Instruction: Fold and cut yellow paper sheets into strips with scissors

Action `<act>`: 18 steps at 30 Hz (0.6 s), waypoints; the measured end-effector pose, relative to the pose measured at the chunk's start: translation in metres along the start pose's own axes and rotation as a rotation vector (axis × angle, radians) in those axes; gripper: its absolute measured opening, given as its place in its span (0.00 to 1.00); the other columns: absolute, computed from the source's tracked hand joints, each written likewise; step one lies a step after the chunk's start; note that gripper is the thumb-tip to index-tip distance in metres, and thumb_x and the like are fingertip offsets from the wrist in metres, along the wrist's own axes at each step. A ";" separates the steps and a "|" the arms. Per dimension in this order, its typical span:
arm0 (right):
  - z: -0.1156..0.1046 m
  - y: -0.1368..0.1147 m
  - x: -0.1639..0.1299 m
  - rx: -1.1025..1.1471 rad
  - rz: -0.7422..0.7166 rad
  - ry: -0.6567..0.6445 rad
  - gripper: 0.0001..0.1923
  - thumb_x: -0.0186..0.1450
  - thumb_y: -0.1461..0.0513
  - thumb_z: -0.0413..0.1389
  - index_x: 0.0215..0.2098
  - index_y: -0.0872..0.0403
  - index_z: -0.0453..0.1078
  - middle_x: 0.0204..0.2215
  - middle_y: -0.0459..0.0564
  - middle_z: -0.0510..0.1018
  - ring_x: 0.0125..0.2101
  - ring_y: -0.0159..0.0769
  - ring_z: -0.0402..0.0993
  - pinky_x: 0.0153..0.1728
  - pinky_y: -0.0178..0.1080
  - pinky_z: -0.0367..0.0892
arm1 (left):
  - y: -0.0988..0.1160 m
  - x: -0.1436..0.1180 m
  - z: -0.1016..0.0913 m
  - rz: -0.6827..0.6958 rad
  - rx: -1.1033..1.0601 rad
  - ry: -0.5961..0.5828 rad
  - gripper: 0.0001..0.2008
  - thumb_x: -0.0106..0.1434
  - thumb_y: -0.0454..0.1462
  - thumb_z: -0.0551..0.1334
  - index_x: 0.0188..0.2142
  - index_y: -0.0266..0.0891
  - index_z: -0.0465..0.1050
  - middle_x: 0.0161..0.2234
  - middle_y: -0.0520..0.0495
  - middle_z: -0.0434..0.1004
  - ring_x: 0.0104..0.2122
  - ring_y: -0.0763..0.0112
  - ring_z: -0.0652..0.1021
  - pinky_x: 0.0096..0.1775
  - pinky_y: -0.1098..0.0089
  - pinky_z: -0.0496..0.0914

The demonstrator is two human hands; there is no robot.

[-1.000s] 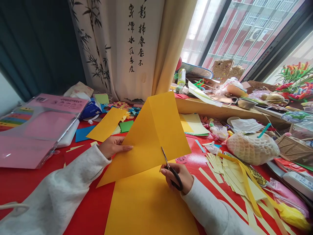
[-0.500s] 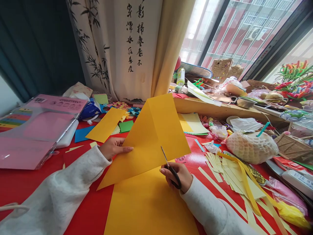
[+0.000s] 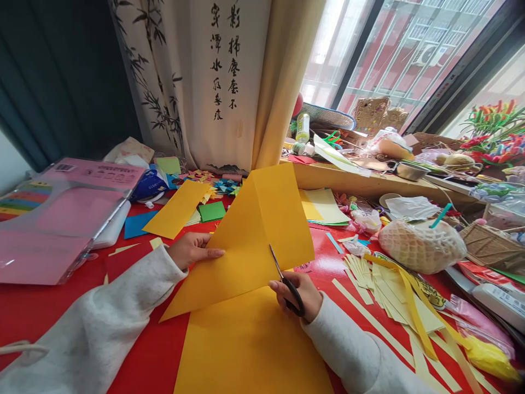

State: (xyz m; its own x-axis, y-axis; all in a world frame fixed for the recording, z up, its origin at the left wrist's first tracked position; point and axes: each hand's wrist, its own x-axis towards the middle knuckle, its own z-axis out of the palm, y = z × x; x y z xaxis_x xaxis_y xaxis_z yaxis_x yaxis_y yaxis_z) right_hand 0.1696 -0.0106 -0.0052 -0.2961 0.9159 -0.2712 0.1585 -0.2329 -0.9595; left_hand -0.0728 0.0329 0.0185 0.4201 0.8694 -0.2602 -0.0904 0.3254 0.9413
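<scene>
My left hand pinches the left edge of a yellow-orange sheet of paper, thumb on top and the other fingers behind it. A crease runs down the raised sheet. In my right hand is a pair of scissors with dark handles, its fingers wrapped round the loops. The blades point up and away, at the sheet's lower edge, and the sheet reaches down on both sides of them. Beneath, a second yellow-orange sheet lies flat on the red table.
Pale yellow strips lie spread to the right, near a net-wrapped coconut with a blue straw. A pink plastic pack is at the left. Cut paper pieces and a green paper stack sit behind. Clutter covers the window ledge.
The right part of the raised sheet has bent and shifted slightly, its right corner moving left. Both hands stay nearly in place, with the same holds.
</scene>
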 end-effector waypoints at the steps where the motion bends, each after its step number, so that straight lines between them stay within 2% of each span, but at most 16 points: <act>1: 0.000 0.000 0.000 -0.010 -0.003 -0.001 0.22 0.45 0.48 0.56 0.13 0.54 0.52 0.05 0.39 0.61 0.06 0.23 0.56 0.07 0.28 0.48 | 0.000 0.000 0.000 -0.003 0.001 -0.007 0.17 0.44 0.34 0.65 0.37 0.39 0.71 0.33 0.48 0.76 0.33 0.63 0.75 0.34 0.67 0.70; 18: 0.001 0.001 -0.001 0.018 0.001 -0.001 0.22 0.45 0.48 0.56 0.14 0.54 0.51 0.05 0.38 0.60 0.06 0.23 0.55 0.06 0.29 0.48 | -0.001 0.000 0.000 -0.001 0.020 -0.013 0.17 0.44 0.35 0.65 0.37 0.40 0.72 0.33 0.48 0.76 0.33 0.62 0.75 0.34 0.66 0.70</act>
State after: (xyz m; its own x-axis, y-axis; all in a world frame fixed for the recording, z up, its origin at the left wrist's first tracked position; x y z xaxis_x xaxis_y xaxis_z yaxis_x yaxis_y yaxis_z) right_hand 0.1688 -0.0120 -0.0062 -0.2967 0.9154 -0.2722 0.1422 -0.2395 -0.9604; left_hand -0.0729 0.0330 0.0170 0.4318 0.8643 -0.2581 -0.0725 0.3184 0.9452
